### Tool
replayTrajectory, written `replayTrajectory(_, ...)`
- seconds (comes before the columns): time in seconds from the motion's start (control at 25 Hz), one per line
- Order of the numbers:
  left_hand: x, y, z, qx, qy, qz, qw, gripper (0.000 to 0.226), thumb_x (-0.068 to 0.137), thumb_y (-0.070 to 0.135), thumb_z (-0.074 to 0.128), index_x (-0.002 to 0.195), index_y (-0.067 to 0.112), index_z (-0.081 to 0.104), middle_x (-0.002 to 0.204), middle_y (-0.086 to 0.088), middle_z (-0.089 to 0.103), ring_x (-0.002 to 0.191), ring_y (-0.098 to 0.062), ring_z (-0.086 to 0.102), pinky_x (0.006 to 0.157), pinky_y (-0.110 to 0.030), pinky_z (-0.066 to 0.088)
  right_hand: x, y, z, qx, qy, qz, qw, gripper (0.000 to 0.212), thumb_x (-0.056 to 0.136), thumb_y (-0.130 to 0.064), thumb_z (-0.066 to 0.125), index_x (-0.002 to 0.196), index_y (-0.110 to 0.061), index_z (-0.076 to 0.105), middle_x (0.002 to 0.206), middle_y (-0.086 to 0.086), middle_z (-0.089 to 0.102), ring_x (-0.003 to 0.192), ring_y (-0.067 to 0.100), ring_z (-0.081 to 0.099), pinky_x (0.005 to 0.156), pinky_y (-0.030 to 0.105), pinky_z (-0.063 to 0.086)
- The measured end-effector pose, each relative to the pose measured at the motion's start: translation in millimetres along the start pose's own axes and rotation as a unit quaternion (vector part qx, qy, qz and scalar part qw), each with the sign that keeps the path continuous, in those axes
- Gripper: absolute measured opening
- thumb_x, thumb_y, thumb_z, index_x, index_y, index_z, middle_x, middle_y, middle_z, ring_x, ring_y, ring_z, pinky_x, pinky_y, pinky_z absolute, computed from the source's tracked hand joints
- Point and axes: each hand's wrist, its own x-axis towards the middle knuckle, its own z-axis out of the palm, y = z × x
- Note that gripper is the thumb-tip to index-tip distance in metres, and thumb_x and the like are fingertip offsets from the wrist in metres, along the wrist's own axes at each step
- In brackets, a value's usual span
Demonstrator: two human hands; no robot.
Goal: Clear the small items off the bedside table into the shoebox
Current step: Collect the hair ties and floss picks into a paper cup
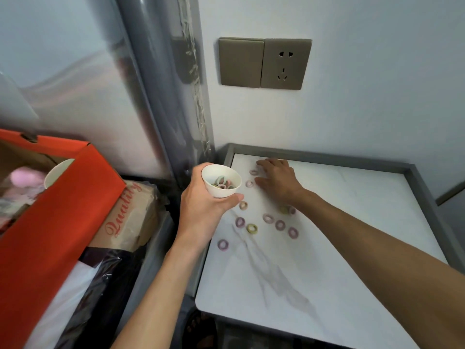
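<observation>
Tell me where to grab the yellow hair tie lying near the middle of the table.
Come straight down from above: the yellow hair tie lies flat on the table, so no side edge offers a grip. Pinch its right-hand band, one fingertip in the hole, since a purple hair tie sits close on its left.

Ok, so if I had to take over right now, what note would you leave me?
Left hand: holds the white cup at the left edge of the bedside table, with a few hair ties inside.
Right hand: open, palm down at the far side of the table, next to two of the loose hair ties.
Done: some ties are in the cup.
Left: about ten loose hair ties lie on the table. Gather them, then get them into the open red shoebox on the left.
</observation>
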Motion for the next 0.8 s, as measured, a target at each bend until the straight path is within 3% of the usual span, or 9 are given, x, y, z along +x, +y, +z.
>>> replayTrajectory(0.16, -0.5, -0.9, -2.2, 0.000, -0.003, 0.000, 1.000, 0.070, 0.058, 0.018, 0.092, 0.117, 0.028, 0.055, 0.099, 0.012, 0.067, 0.088, 0.002, 0.061, 0.076, -0.020, 0.051, 8.3, -8.6, -6.9, -0.004, -0.034, -0.108, 0.994, 0.040, 0.095, -0.021, 0.057, 0.134, -0.024, 0.056, 0.129, 0.004, 0.055, 0.123, 0.028, 0.044, 0.103, 0.035, 0.035)
replayTrajectory(0.36, 0.8, -1.1, -1.5, 0.003, -0.012, -0.001, 1.000, 0.070, 0.059, 0.019, 0.092, 0.117, 0.029, 0.055, 0.100, 0.012, 0.067, 0.088, 0.004, 0.060, 0.075, -0.017, 0.050, -3.3, -2.1, -18.3, 0.000, -0.042, -0.137, 0.990, 0.028, 0.095, -0.018, 0.058, 0.122, -0.017, 0.065, 0.120, 0.003, 0.058, 0.108, 0.027, 0.052, 0.096, 0.036, 0.043)
replayTrajectory(0.48, 0.9, -1.5, -1.4, 0.004, -0.020, -0.002, 1.000, 0.070, 0.058, 0.020, 0.093, 0.116, 0.029, 0.055, 0.099, 0.013, 0.067, 0.087, 0.007, 0.059, 0.069, -0.009, 0.047, -19.8, 7.4, -25.0, 0.037, -0.042, -0.139, 0.989, 0.027, 0.088, -0.007, 0.066, 0.112, -0.017, 0.070, 0.108, 0.000, 0.059, 0.092, 0.016, 0.055, 0.084, 0.019, 0.044)
replayTrajectory(0.56, -0.1, -1.9, -1.4, 0.005, -0.026, -0.003, 1.000, 0.070, 0.058, 0.020, 0.093, 0.116, 0.029, 0.055, 0.098, 0.015, 0.066, 0.086, 0.010, 0.059, 0.066, -0.006, 0.045, -26.0, 8.6, -31.0, 0.044, -0.030, -0.118, 0.992, 0.021, 0.084, -0.003, 0.068, 0.100, -0.017, 0.072, 0.096, -0.003, 0.059, 0.081, 0.014, 0.056, 0.072, 0.008, 0.037)
replayTrajectory(0.8, -3.2, -3.8, 2.8, 0.020, -0.044, 0.001, 0.999, 0.070, 0.057, 0.022, 0.093, 0.115, 0.032, 0.054, 0.098, 0.014, 0.066, 0.085, 0.006, 0.061, 0.066, -0.010, 0.047, -28.7, -11.9, -42.1, -0.023, -0.062, -0.039, 0.997, 0.014, 0.082, 0.001, 0.064, 0.087, -0.009, 0.073, 0.087, 0.008, 0.071, 0.077, 0.021, 0.062, 0.068, 0.022, 0.044)
